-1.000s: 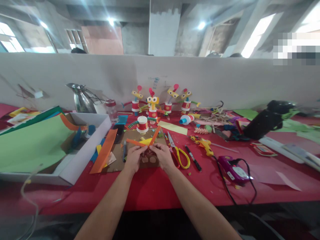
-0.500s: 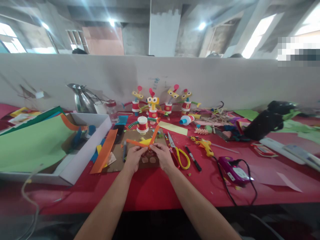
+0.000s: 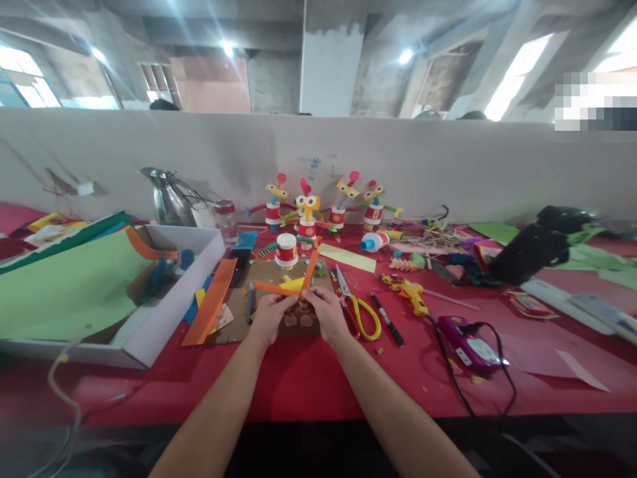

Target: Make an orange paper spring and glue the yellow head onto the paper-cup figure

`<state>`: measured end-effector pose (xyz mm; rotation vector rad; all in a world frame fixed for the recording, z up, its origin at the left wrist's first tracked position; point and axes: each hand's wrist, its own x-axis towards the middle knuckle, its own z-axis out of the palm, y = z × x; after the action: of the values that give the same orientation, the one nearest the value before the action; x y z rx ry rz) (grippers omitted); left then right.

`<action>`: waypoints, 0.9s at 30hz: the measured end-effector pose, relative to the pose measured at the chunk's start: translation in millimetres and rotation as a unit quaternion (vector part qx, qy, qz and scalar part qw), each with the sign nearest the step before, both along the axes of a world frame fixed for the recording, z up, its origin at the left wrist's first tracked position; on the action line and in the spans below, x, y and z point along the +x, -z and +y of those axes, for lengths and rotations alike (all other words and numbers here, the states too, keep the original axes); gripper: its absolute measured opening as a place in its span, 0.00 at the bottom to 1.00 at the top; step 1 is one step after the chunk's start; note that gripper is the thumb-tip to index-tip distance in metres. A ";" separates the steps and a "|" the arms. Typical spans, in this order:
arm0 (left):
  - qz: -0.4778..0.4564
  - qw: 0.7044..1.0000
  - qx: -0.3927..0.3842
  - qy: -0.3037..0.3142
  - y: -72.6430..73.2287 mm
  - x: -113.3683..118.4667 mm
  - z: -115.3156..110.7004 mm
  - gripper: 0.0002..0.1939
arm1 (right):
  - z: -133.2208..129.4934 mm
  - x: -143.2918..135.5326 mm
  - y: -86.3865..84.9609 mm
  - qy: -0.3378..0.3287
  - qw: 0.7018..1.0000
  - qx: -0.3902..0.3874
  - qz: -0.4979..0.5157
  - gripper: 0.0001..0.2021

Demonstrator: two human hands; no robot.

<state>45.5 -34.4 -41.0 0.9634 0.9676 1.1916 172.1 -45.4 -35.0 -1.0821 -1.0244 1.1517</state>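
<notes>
My left hand [image 3: 269, 315] and my right hand [image 3: 324, 311] meet over a brown cardboard sheet [image 3: 233, 335]. Both pinch the joined ends of orange paper strips [image 3: 310, 267]; one strip points left and the other up and away, forming a corner between my fingertips. A yellow paper piece [image 3: 292, 284] lies just behind the strips. Beyond it stands a white-and-red paper cup [image 3: 286, 251] with a green folded-paper arm. Yellow-handled scissors [image 3: 367, 318] and a black marker [image 3: 387, 320] lie right of my right hand. A wider orange strip [image 3: 212, 302] rests to the left.
Several paper-cup figures [image 3: 307, 214] stand at the back by the partition. A white box [image 3: 134, 342] with coloured paper sits left, near a steel jug [image 3: 172, 199]. On the right are a yellow glue gun [image 3: 415, 297], a purple power strip [image 3: 470, 345] with cable, and a black flask [image 3: 527, 249].
The whole view has shifted slightly. Both hands stay together at the joined ends of the orange strips, with only a small change in the strips' angle.
</notes>
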 end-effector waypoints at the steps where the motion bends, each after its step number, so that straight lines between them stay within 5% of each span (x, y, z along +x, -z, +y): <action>1: -0.001 1.000 -0.001 0.000 0.0 -0.1 -0.2 0.13 | 0.1 0.3 0.0 -0.001 1.000 0.002 -0.006 0.13; 11: -0.031 0.999 -0.012 0.017 -1.9 2.3 -3.3 0.17 | -2.7 4.1 1.6 0.057 0.967 0.111 -0.221 0.12; 21: -0.025 0.999 0.022 -0.014 -0.1 3.2 -0.5 0.16 | -2.7 -1.8 5.1 0.005 0.985 0.108 -0.134 0.11; 27: 0.002 0.999 0.042 -0.029 -1.8 2.5 -3.5 0.15 | 3.9 9.4 2.9 0.121 0.990 0.068 -0.021 0.14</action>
<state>48.1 -37.9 -39.3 1.0112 0.9608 1.2870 181.5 -41.5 -38.0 -1.0918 -0.9594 0.8549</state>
